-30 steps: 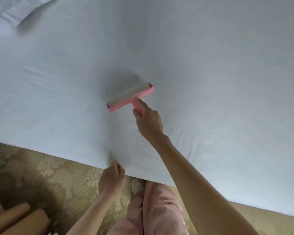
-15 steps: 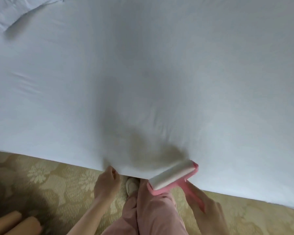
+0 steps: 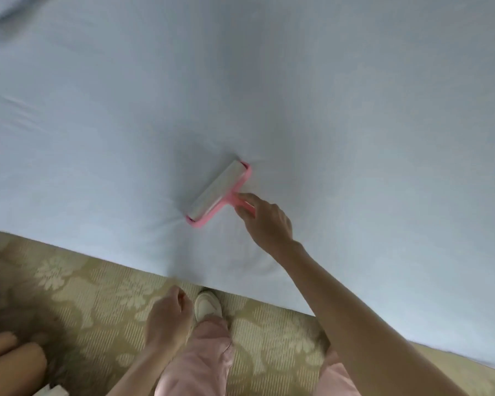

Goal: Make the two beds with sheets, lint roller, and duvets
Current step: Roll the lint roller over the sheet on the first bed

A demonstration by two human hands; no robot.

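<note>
Bed edge: the near edge of the fitted sheet (image 3: 326, 95) runs diagonally from mid-left down to lower right. The sheet covers everything above that line. The surface is pale, matte woven cloth, mostly flat, with shallow creases at far left and short wrinkles fanning out around the roller. A blurred fold of bedding shows at the top left corner; what it is cannot be told.

Lint roller (image 3: 217, 192): lying on the sheet, inboard of the near edge, pressed in enough to dimple the cloth. It has a white cylindrical roll in a pink plastic frame, set at a slant, with open sheet on all sides.

Right hand (image 3: 266, 221): reaches over the edge onto the bed, fingers and thumb wrapped round the pink handle (image 3: 236, 200) just behind the frame. The forearm crosses the edge at lower right.

Left hand (image 3: 169, 315): hangs over the floor just below the bed edge, apart from the sheet, fingers loosely curled with the thumb against the forefinger; nothing seen in it.

Floor: a strip of beige ribbed carpet (image 3: 77, 284) with a pale floral pattern lies between the bed and the person. A white shoe (image 3: 208, 305) stands toe-in near the bed edge, just beside the left hand, under pink trousers (image 3: 200, 358). Two smooth tan cylinders (image 3: 15, 364) lie at lower left, well apart from the bed.
</note>
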